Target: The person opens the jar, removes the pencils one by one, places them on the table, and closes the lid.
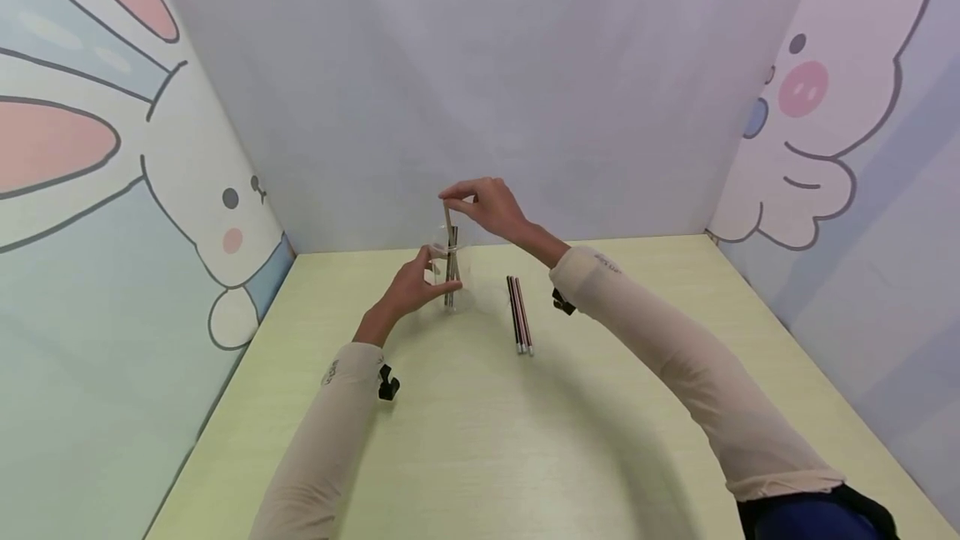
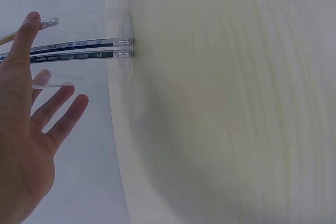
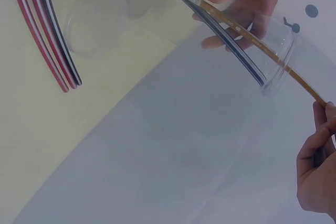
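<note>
A clear plastic cup (image 3: 283, 32) stands upright near the table's back edge. My left hand (image 1: 408, 286) grips its side, with the thumb across the near wall and the other fingers behind, as the left wrist view shows. Two dark pencils (image 2: 79, 44) lean inside the cup, their eraser ends at its bottom. Above the rim, my right hand (image 1: 491, 205) pinches the top of a yellow pencil (image 3: 304, 83). That pencil runs down into the cup at a slant, its eraser end within the cup, raised above the bottom in the left wrist view.
Three pencils (image 1: 519, 315), two reddish and one black, lie side by side on the pale table (image 1: 450, 440), right of the cup. A clear round piece (image 3: 97, 22) rests near them. Walls with cartoon animals (image 1: 232, 215) close in the back and sides.
</note>
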